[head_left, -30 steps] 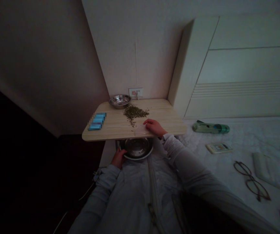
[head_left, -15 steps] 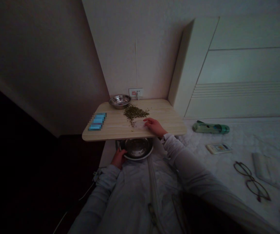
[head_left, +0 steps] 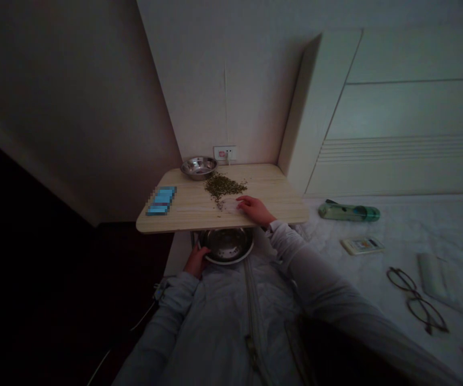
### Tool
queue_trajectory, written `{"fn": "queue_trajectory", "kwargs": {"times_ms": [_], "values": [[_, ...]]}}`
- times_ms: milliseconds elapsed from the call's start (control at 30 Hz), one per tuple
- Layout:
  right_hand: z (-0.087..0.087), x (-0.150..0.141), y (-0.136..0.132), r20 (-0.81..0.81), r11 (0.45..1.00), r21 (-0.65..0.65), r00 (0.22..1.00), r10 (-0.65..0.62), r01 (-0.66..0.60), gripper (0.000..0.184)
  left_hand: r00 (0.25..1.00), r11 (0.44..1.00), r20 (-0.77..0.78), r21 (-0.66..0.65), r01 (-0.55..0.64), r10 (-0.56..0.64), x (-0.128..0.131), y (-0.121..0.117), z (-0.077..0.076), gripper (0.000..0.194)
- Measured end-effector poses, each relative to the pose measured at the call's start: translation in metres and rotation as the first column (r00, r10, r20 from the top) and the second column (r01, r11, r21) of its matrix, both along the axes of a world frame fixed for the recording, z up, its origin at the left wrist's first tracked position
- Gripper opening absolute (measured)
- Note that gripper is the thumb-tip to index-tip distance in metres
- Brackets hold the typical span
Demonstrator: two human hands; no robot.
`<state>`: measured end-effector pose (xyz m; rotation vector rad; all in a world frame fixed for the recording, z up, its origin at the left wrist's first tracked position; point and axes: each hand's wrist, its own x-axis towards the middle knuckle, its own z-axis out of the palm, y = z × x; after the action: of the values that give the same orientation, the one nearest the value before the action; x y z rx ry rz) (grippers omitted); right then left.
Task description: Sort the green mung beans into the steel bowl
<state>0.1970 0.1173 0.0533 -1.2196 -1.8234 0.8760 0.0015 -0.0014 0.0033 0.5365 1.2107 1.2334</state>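
Observation:
On the light wooden tabletop lies a loose heap of small greenish-brown dried bits, too small to name, with a few strays trailing toward me. My right hand is at the near side of the heap, fingers bent together. A pale, thin-looking patch lies at its fingertips; what it is, and whether the fingers pinch it, is unclear. Below the table's front edge, my left hand grips the left rim of a metal bowl on my lap. A few dark specks show inside that bowl, and the tabletop hides its far rim.
Another metal bowl stands at the table's back left, near a wall socket. A pixelated blue screen lies at the left edge. On the bed at right are a green bottle-like object, a phone and glasses.
Very little differs. My right hand has shifted only slightly on the tabletop by the pale patch, and my left hand still grips the bowl in the same place.

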Motion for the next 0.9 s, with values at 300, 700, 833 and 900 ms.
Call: {"fn": "queue_trajectory", "kwargs": {"times_ms": [300, 700, 833, 900], "values": [[0.004, 0.001, 0.000, -0.145, 0.999, -0.018, 0.988, -0.047, 0.045, 0.031, 1.000, 1.000, 0.023, -0.001, -0.012, 0.012, 0.002, -0.001, 0.003, 0.048], [0.018, -0.042, -0.034, 0.118, 0.997, 0.036, 0.991, 0.063, -0.067, 0.027, 1.000, 1.000, 0.030, 0.010, -0.009, 0.009, 0.003, -0.001, 0.001, 0.046], [0.016, -0.045, -0.028, 0.193, 0.995, 0.081, 0.979, -0.065, 0.050, 0.026, 0.999, 1.000, 0.053, 0.024, -0.004, 0.003, 0.001, 0.001, -0.006, 0.049], [0.014, -0.043, -0.021, 0.205, 0.992, 0.096, 0.973, -0.102, 0.083, 0.026, 0.998, 1.000, 0.068, 0.020, -0.005, 0.004, 0.001, 0.002, -0.006, 0.049]]}}
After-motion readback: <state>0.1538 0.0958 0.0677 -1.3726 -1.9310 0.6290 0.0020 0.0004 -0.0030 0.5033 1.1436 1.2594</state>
